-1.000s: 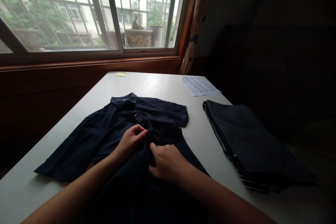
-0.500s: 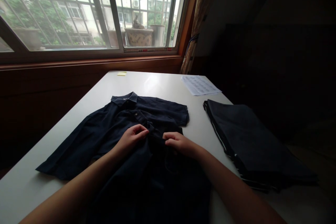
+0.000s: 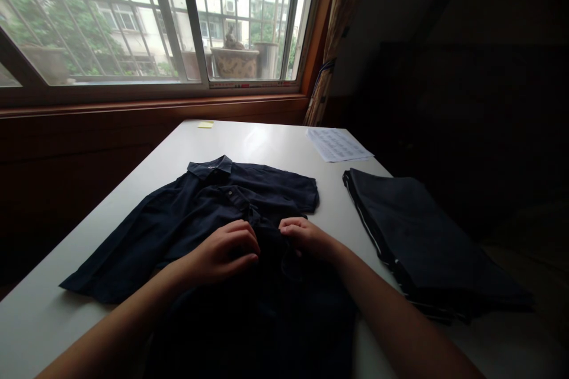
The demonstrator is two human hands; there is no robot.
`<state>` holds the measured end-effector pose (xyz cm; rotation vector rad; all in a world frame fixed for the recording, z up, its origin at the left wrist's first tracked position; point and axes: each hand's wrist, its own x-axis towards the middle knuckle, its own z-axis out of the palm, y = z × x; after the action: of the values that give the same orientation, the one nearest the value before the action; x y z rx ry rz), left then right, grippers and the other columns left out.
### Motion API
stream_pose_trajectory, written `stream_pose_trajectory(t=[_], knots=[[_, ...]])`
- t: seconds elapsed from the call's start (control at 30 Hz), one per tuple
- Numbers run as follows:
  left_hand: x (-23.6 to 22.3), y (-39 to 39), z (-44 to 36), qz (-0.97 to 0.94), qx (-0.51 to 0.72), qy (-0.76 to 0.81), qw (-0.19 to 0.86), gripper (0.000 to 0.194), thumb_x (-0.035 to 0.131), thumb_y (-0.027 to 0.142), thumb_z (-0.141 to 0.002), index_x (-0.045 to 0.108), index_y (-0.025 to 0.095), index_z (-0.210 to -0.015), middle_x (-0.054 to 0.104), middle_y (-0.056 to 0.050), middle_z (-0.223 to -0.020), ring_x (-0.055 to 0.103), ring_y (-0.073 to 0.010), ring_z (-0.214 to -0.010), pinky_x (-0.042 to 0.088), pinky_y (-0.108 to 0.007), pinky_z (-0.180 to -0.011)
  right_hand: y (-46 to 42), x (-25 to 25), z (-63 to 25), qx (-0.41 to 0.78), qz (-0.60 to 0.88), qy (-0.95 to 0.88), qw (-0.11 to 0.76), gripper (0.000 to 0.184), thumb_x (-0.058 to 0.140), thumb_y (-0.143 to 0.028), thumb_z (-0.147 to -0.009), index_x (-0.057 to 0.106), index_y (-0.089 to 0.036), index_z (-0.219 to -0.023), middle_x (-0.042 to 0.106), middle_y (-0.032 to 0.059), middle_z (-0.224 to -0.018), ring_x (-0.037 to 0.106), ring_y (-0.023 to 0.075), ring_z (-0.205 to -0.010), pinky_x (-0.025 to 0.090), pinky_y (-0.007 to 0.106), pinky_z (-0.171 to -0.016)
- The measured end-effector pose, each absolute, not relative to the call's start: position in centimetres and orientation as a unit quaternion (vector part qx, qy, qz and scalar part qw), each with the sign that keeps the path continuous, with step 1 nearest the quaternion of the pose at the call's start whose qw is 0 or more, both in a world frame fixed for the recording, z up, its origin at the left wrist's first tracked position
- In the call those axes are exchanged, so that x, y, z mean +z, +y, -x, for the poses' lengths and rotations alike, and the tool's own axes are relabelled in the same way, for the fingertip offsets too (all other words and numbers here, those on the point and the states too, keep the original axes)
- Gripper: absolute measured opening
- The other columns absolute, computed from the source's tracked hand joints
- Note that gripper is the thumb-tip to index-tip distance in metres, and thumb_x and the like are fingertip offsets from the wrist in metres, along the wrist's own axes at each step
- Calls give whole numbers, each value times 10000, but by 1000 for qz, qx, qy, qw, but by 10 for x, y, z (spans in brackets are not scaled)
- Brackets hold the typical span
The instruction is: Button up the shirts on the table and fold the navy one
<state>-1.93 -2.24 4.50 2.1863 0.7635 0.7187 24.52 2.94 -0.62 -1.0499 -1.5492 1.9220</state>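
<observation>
A dark navy short-sleeved shirt point(image 3: 178, 219) lies spread on the white table, collar toward the window, a pale button near its upper front. Over the middle of its front is my left hand point(image 3: 229, 251), with thumb and curved fingers parted and no cloth visibly gripped. To its right, my right hand point(image 3: 304, 235) is closed in a pinch on the shirt's front fabric. The lower part of the shirt is very dark, so its folds there are hard to make out.
Folded dark cloth point(image 3: 418, 231) with white edging lies at the right side of the white table point(image 3: 249, 139). Printed papers point(image 3: 338, 145) rest at the far right corner, a yellow note point(image 3: 205, 125) at the far left. Beyond stands a barred window point(image 3: 146, 18) beside a tied curtain point(image 3: 328, 65).
My left hand has loosened its pinch on the shirt front, parting thumb and fingers and turning slightly toward me. My right hand keeps its hold, shifted slightly up.
</observation>
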Motion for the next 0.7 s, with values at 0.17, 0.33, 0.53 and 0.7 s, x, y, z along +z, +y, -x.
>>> stream_pose_trajectory(t=[0.17, 0.33, 0.53, 0.7], knots=[[36, -19, 22, -901, 205, 268, 273, 136, 655, 251, -837, 706, 238, -962, 688, -74, -934, 612, -219, -857, 459, -342, -838, 30, -9, -247, 708, 366, -561, 223, 182, 637, -335, -782, 597, -158, -791, 521, -67, -557, 481, 63, -389, 362, 158, -371], [32, -11, 33, -910, 175, 288, 242, 95, 660, 243, -837, 701, 237, -922, 685, -60, -946, 619, -200, -835, 449, -292, -752, 31, -7, -248, 712, 356, -565, 216, 142, 624, -287, -753, 611, -154, -801, 537, -64, -579, 497, 63, -399, 401, 163, -389], [26, -4, 38, -887, 185, 310, 289, 183, 661, 375, -878, 726, 221, -803, 674, -53, -812, 625, -176, -748, 449, -265, -702, 28, 2, -247, 699, 364, -585, 192, 140, 590, -221, -697, 617, -161, -821, 568, -60, -599, 528, 70, -422, 399, 159, -405], [22, -2, 39, -883, 182, 302, 308, 147, 708, 361, -844, 728, 222, -802, 673, -52, -838, 632, -175, -760, 465, -253, -704, 27, 5, -246, 697, 364, -588, 190, 144, 576, -194, -681, 613, -165, -817, 580, -56, -616, 539, 75, -441, 418, 163, -421]])
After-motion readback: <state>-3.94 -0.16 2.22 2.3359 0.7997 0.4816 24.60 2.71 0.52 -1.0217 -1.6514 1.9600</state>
